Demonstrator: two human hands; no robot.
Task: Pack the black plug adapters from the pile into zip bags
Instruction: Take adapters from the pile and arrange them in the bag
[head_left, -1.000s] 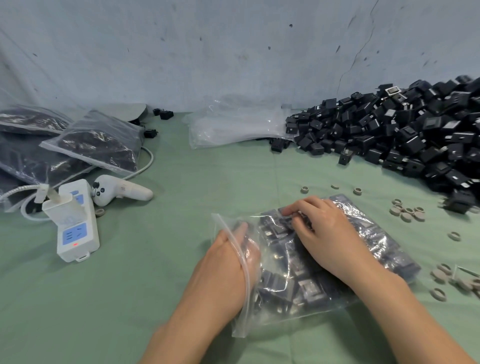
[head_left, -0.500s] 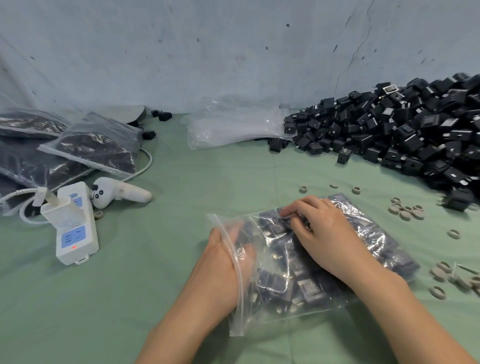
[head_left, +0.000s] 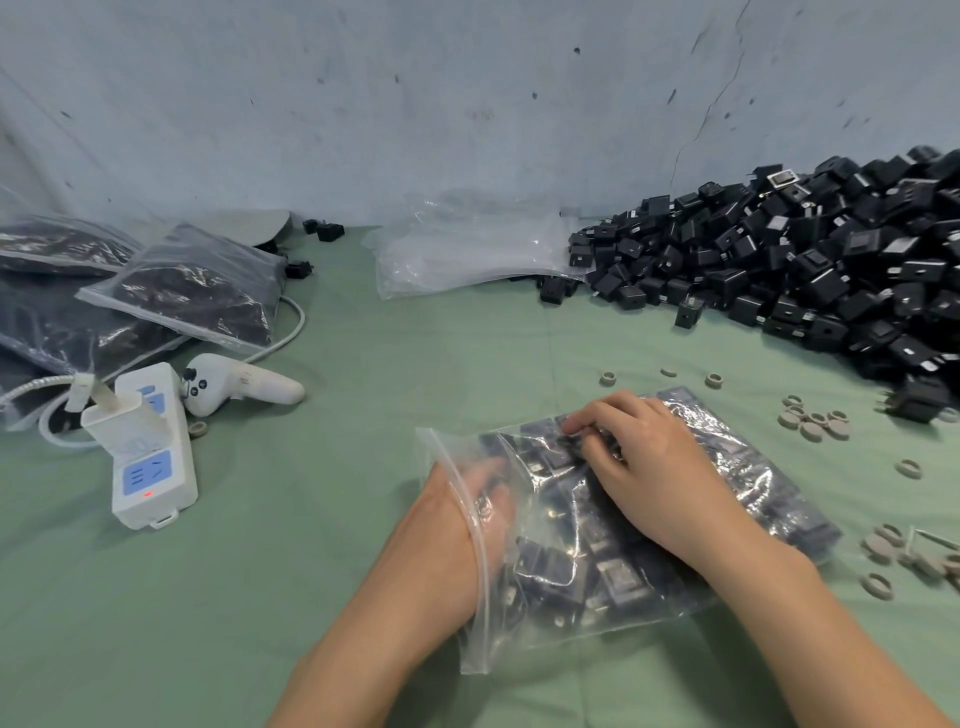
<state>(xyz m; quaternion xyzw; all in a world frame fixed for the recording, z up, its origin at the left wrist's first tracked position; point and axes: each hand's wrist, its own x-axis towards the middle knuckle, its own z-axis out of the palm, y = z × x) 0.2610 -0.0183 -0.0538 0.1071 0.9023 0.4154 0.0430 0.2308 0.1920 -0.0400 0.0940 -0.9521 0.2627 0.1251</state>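
A person fills a clear zip bag with black plug adapters on a green worktop, the task partly done

The left hand (head_left: 457, 525) is pushed flat inside the open mouth of the zip bag (head_left: 649, 566), fingers spread among adapters; the right hand (head_left: 649, 467) presses palm-down on top. Several filled bags (head_left: 182, 291) lie at far left, a stack of empty bags (head_left: 467, 254) sits by the wall, and a large pile of adapters (head_left: 810, 275) at right remains unpacked, so much work is likely left
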